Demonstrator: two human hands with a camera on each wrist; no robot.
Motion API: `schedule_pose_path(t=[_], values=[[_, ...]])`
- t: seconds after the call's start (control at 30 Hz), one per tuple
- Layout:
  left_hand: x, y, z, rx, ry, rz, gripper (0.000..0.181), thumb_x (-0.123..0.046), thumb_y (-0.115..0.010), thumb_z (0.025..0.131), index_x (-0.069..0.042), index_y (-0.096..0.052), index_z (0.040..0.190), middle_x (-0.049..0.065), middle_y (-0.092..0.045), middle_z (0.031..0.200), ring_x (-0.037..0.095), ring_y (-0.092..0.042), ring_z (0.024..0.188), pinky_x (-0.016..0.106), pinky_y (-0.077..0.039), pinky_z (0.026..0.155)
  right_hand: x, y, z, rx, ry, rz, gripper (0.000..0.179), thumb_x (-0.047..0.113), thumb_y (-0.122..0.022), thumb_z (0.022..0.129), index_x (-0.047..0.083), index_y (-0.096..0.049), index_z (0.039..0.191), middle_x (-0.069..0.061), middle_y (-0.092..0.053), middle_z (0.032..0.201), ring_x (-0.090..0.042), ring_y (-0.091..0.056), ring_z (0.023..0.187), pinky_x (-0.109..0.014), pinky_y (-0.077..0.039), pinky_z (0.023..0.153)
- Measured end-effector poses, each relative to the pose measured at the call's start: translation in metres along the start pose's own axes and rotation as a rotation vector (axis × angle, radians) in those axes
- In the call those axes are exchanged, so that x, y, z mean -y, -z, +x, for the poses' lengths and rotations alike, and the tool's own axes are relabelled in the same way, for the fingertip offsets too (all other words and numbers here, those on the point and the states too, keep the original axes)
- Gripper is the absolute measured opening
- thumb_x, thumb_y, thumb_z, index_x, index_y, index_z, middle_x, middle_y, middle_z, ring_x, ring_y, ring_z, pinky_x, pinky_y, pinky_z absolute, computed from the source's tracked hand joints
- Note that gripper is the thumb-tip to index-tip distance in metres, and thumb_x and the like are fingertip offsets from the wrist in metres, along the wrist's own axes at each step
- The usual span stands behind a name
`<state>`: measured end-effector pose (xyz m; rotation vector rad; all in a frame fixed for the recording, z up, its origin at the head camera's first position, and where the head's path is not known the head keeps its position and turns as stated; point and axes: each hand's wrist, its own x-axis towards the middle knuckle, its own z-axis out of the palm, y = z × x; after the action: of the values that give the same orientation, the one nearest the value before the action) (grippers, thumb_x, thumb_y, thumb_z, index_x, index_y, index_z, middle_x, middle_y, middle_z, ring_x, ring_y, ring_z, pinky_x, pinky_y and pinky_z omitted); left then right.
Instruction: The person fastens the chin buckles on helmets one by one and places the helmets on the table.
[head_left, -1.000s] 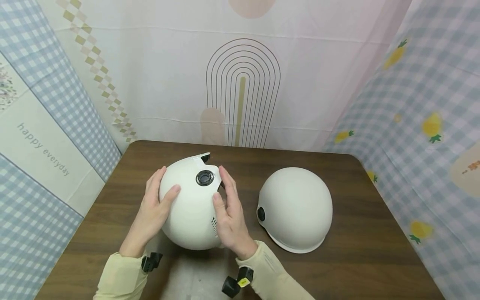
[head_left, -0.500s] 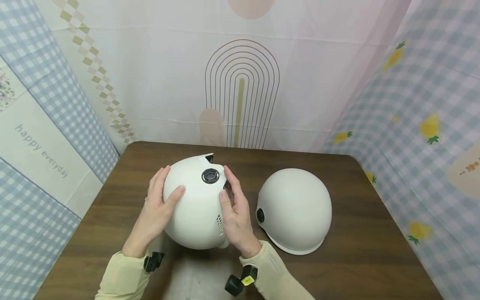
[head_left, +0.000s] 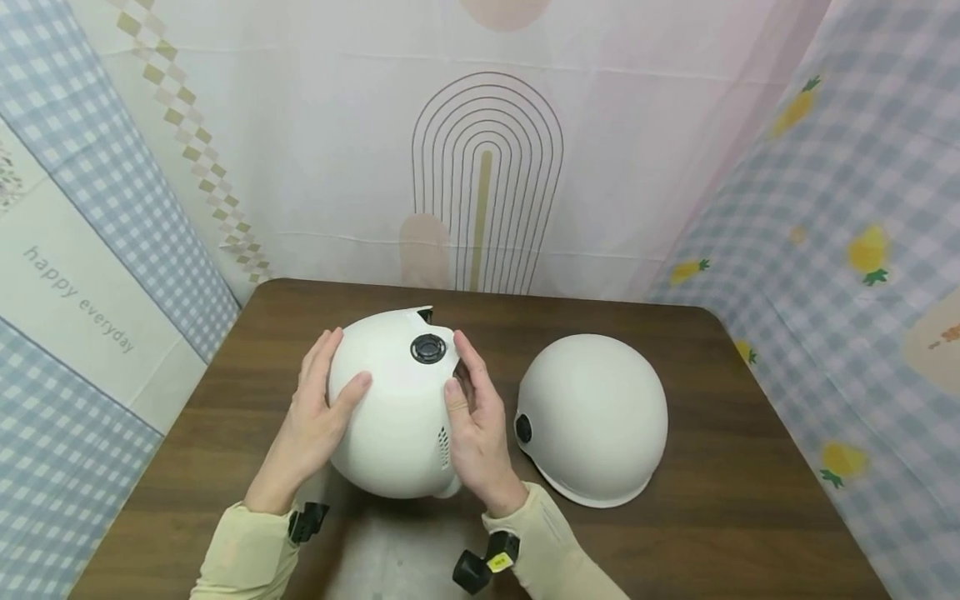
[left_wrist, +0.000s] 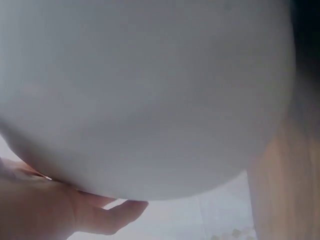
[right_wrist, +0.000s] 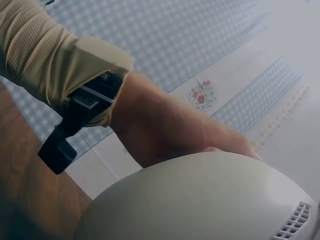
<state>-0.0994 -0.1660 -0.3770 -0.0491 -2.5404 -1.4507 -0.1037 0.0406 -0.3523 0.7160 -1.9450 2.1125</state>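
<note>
A glossy white helmet [head_left: 390, 408] with a round black fitting [head_left: 428, 349] and a small vent grille [head_left: 444, 447] is held between both hands at the left of the table. My left hand [head_left: 311, 425] grips its left side, thumb across the shell and fingers along the far side. With the thumb on the outside, my right hand [head_left: 478, 429] holds the right edge by the opening; parts of its fingers are hidden. The left wrist view is mostly filled by the shell [left_wrist: 150, 100]. In the right wrist view, the left hand [right_wrist: 175, 125] lies against the curved shell [right_wrist: 190, 200].
A second white helmet [head_left: 592, 417] with a black side fitting rests on the brown wooden table [head_left: 720, 467], right of the held one. Patterned cloth [head_left: 337, 167] hangs behind the table, and checked cloth [head_left: 795, 275] lines the sides.
The held helmet has shifted slightly right and turned a little, its black fitting moving right and slightly up. Both hands have moved along with it. The second helmet has stayed in place.
</note>
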Motion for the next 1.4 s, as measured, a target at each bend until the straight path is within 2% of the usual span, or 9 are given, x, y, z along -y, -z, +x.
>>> schedule_pose_path(t=[0.17,0.3,0.47,0.57,0.67,1.0,1.17,1.27,1.4], values=[[0.008,-0.001,-0.005,0.013,0.026,-0.038,0.075,-0.038,-0.056,0.098,-0.024,-0.012,0.157,0.008,-0.009,0.160,0.040,-0.021,0.141,0.069,-0.024,0.102,-0.005,0.003,0.000,0.019,0.011,0.008,0.048,-0.007,-0.037,0.101,-0.010,-0.025,0.148,-0.020,-0.028,0.153,-0.033,-0.027,0.142,-0.035,-0.026,0.110],[0.012,-0.002,-0.006,-0.003,0.031,-0.055,0.076,-0.037,-0.056,0.097,-0.024,-0.011,0.157,0.009,-0.010,0.160,0.040,-0.022,0.140,0.070,-0.025,0.101,-0.020,0.004,-0.001,0.027,0.019,-0.028,0.051,-0.002,-0.037,0.103,0.002,-0.025,0.152,-0.013,-0.028,0.155,-0.026,-0.031,0.141,-0.035,-0.028,0.110],[0.011,-0.006,-0.006,-0.025,0.013,-0.044,0.075,-0.037,-0.057,0.096,-0.023,-0.015,0.157,0.010,-0.011,0.159,0.040,-0.021,0.141,0.070,-0.024,0.102,-0.037,0.004,-0.006,-0.024,0.002,-0.191,0.058,0.015,-0.052,0.101,0.018,-0.027,0.154,0.001,-0.026,0.156,-0.018,-0.031,0.140,-0.044,-0.029,0.111],[0.010,-0.007,-0.005,-0.041,0.005,-0.036,0.074,-0.036,-0.058,0.096,-0.022,-0.017,0.157,0.011,-0.013,0.159,0.039,-0.020,0.142,0.070,-0.023,0.102,-0.040,0.003,-0.007,-0.033,-0.016,-0.303,0.072,0.030,-0.065,0.094,0.024,-0.027,0.154,0.006,-0.021,0.157,-0.017,-0.026,0.142,-0.052,-0.027,0.110],[0.009,-0.007,-0.005,-0.051,0.001,-0.026,0.074,-0.037,-0.059,0.096,-0.023,-0.019,0.156,0.011,-0.013,0.159,0.040,-0.020,0.142,0.070,-0.023,0.102,-0.041,0.003,-0.006,-0.041,-0.035,-0.364,0.079,0.039,-0.071,0.088,0.028,-0.029,0.153,0.007,-0.021,0.157,-0.019,-0.028,0.141,-0.057,-0.029,0.106],[0.012,-0.009,-0.003,-0.042,-0.006,-0.020,0.078,-0.036,-0.058,0.096,-0.019,-0.014,0.157,0.012,-0.010,0.159,0.039,-0.017,0.141,0.072,-0.021,0.101,-0.041,0.009,-0.002,-0.038,-0.070,-0.343,0.068,0.037,-0.070,0.088,0.033,-0.038,0.149,0.005,-0.028,0.153,-0.020,-0.036,0.136,-0.055,-0.033,0.103],[0.019,-0.006,-0.005,0.013,0.056,-0.020,0.082,-0.040,-0.055,0.096,-0.017,-0.005,0.158,0.012,-0.006,0.160,0.043,-0.014,0.141,0.072,-0.019,0.101,-0.044,0.015,0.001,-0.027,-0.077,-0.299,0.067,0.035,-0.070,0.089,0.032,-0.039,0.149,0.008,-0.036,0.148,-0.018,-0.040,0.131,-0.054,-0.035,0.101],[0.023,-0.004,-0.006,0.049,0.098,-0.043,0.082,-0.042,-0.053,0.097,-0.023,0.000,0.158,0.011,-0.004,0.161,0.046,-0.017,0.140,0.072,-0.023,0.100,-0.045,0.016,0.002,-0.021,-0.086,-0.274,0.067,0.034,-0.071,0.089,0.032,-0.039,0.148,0.010,-0.037,0.147,-0.017,-0.041,0.130,-0.052,-0.036,0.101],[0.026,-0.004,-0.006,0.076,0.117,-0.102,0.082,-0.040,-0.051,0.098,-0.029,0.005,0.157,0.011,-0.002,0.161,0.046,-0.020,0.140,0.072,-0.026,0.099,-0.045,0.014,0.001,-0.016,-0.088,-0.276,0.068,0.033,-0.071,0.088,0.032,-0.039,0.148,0.009,-0.037,0.148,-0.018,-0.041,0.131,-0.053,-0.035,0.102]])
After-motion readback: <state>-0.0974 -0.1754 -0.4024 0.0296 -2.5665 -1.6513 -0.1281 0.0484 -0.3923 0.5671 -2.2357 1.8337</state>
